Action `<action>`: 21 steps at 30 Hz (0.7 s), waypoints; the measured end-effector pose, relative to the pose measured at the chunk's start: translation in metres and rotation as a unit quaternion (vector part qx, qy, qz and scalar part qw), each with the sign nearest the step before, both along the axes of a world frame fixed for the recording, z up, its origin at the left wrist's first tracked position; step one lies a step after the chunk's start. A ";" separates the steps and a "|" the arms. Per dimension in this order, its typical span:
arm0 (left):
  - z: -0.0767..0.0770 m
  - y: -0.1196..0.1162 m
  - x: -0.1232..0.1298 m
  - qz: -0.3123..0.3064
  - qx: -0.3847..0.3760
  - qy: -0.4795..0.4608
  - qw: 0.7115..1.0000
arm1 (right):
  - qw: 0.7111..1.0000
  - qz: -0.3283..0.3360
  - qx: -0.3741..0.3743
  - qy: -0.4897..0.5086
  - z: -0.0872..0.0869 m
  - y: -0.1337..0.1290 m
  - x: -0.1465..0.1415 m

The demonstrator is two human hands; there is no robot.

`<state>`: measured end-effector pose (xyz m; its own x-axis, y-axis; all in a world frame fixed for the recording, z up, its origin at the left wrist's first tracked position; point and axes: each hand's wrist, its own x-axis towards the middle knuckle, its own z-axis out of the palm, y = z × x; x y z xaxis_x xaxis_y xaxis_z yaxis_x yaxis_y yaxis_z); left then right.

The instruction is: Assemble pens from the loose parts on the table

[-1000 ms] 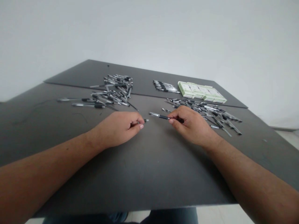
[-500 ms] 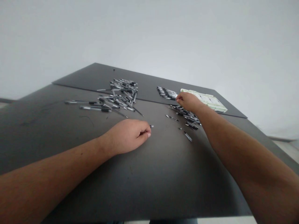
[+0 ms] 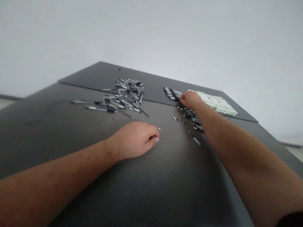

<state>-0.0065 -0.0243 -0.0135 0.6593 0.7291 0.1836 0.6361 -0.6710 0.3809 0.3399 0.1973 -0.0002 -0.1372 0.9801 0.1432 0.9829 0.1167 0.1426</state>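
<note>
Here, right hand [image 3: 190, 100] outstretched, left hand [image 3: 133, 140] curled

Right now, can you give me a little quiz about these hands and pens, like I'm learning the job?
1. True or false: the right hand is beside the neat row of pens.
2. What pokes out of the left hand? A: a small pen piece. B: a spoon. C: a coin.
3. Fill in the blank: the hand closer to the pale green boxes is the ____ hand.

Key: 1 true; 2 A; 3 right.
</note>
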 end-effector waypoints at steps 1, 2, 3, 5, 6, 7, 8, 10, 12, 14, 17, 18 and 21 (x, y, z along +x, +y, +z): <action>0.000 0.000 0.000 -0.001 0.000 0.000 1.000 | 1.000 0.000 0.005 0.005 0.000 -0.001 0.000; 0.000 0.001 0.000 -0.001 0.000 -0.001 1.000 | 1.000 0.003 0.011 0.012 0.001 -0.004 -0.001; 0.000 0.002 -0.001 -0.001 0.001 -0.001 1.000 | 1.000 0.008 0.016 0.019 0.003 -0.008 -0.001; -0.001 0.003 -0.001 -0.001 0.003 0.001 1.000 | 0.999 0.022 0.023 0.036 0.007 -0.022 0.000; -0.001 0.004 -0.001 0.000 0.003 0.004 1.000 | 0.998 0.029 0.026 0.045 0.010 -0.032 0.001; -0.001 0.004 -0.001 0.001 0.003 0.008 1.000 | 0.998 0.033 0.027 0.053 0.012 -0.044 0.003; -0.001 0.005 -0.001 0.002 0.004 0.011 1.000 | 0.997 0.035 0.028 0.061 0.015 -0.057 0.006; -0.001 0.005 -0.001 0.002 0.006 0.016 1.000 | 0.997 0.033 0.026 0.072 0.017 -0.085 0.015; -0.001 0.006 0.000 0.002 0.008 0.016 1.000 | 0.996 0.026 0.021 0.079 0.017 -0.110 0.025; -0.002 0.007 0.000 0.005 0.011 0.015 1.000 | 0.996 0.015 0.017 0.083 0.015 -0.130 0.034; -0.002 0.009 0.000 0.010 0.010 0.009 1.000 | 0.997 0.005 0.014 0.079 0.008 -0.141 0.039; -0.003 0.009 -0.001 0.011 0.009 0.007 1.000 | 0.997 0.007 0.014 0.075 0.005 -0.141 0.039; -0.003 0.010 -0.002 0.009 -0.001 0.008 1.000 | 0.998 0.027 0.011 0.055 -0.002 -0.133 0.033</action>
<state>-0.0085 -0.0146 -0.0162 0.6485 0.7416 0.1716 0.6544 -0.6583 0.3719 0.3725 0.0646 -0.0019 -0.1713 0.9682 0.1824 0.9852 0.1671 0.0379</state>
